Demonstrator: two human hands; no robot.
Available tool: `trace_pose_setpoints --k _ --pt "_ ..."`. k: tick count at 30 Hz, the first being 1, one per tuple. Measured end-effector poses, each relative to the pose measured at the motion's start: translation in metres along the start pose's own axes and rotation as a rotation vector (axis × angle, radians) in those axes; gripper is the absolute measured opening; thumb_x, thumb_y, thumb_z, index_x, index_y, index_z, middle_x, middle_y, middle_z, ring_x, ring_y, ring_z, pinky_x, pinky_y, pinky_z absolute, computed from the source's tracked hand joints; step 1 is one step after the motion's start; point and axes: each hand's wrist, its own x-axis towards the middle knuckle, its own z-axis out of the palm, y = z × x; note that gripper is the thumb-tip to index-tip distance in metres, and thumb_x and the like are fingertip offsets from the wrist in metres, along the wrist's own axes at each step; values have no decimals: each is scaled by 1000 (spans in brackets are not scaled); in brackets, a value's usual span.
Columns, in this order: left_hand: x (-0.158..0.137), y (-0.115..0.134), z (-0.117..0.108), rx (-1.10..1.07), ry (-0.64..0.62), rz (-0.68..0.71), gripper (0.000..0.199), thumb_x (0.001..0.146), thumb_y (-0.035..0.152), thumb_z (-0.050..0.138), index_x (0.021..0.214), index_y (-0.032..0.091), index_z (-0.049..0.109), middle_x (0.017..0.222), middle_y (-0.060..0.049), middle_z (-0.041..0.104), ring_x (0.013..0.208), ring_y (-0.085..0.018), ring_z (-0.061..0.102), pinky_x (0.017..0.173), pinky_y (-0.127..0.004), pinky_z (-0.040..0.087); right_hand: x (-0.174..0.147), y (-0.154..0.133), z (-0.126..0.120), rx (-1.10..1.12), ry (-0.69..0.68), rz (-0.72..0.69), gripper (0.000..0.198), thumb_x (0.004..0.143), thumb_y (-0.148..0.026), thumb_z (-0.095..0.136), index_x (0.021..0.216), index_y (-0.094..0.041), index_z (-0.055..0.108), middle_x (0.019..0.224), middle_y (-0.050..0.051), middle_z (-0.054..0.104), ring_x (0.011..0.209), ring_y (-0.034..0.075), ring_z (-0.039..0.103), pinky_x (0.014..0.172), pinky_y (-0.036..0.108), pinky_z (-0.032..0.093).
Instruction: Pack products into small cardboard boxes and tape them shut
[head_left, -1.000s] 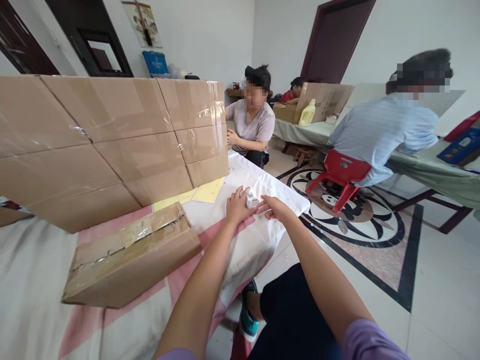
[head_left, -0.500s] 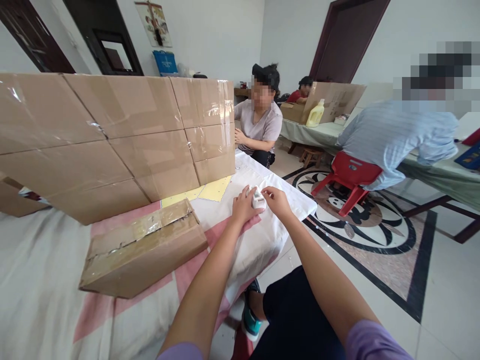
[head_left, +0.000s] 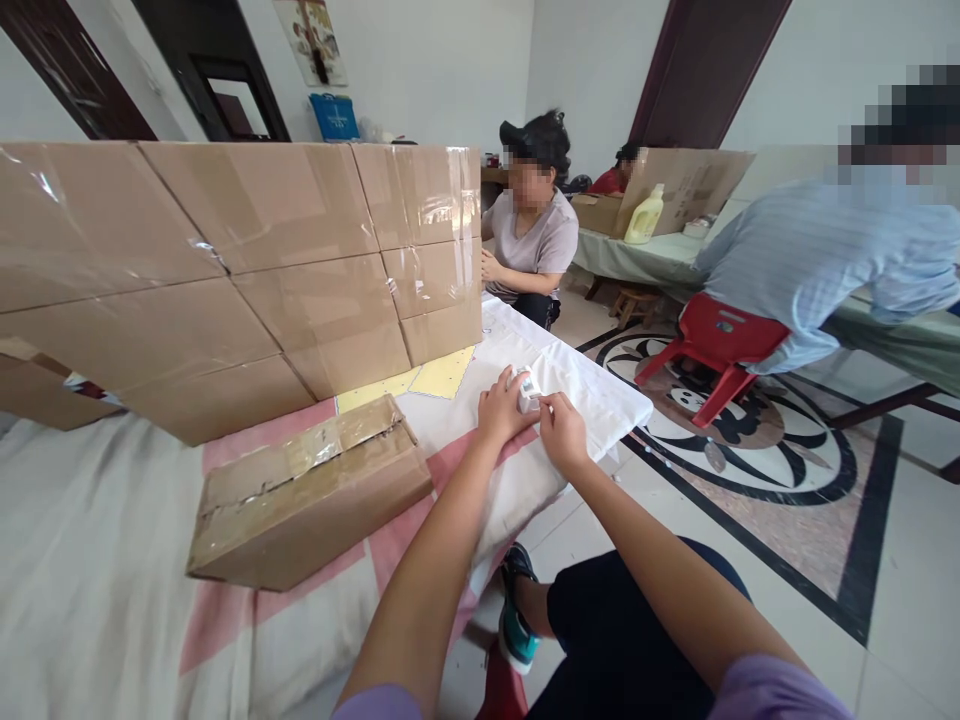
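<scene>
My left hand is wrapped round a small white boxy object, low over the cloth-covered table near its right edge. The object's exact kind is too small to make out. Close against its near right side, my right hand has thumb and index finger pinched together. Whether anything sits in that pinch is hidden.
A wall of taped cardboard boxes stands along the table's far side. Nearer, a single taped carton lies left of my arms. A person crouches beyond the corner; another sits on a red chair at right.
My right hand has come down from the object's upper right to its lower right side. The left hand keeps hold of the white object. The view has shifted slightly.
</scene>
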Motion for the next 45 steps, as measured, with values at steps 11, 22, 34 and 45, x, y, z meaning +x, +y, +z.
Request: trace_pose_setpoints --k 11,22,34,45 --pt "-3 -3 -1 -14 25 8 74 82 58 69 148 36 43 164 -4 30 128 -32 50 103 -47 43 -1 5 7 28 63 49 21 94 -30 47 94 -18 65 86 6 68 61 16 51 65 30 41" --pt "-15 -6 -4 -76 168 150 30 86 35 73 116 36 71 153 -1 40 138 -29 32 113 -45 36 -5 -2 1 101 107 49 24 91 -34 52 95 -18 69 83 5 68 58 14 49 64 30 42" --pt "-15 -7 -3 -98 150 128 35 84 37 76 119 36 69 151 -1 42 135 -30 35 110 -45 40 -5 -5 -2 136 91 113 29 86 -36 56 93 -15 75 64 1 60 56 15 48 61 29 41" --pt "-13 -7 -5 -122 188 245 20 90 29 70 106 36 78 143 1 50 131 -26 38 113 -42 41 -6 -4 -3 41 39 114 26 85 -35 57 90 -17 75 54 -4 47 52 13 45 59 27 36"
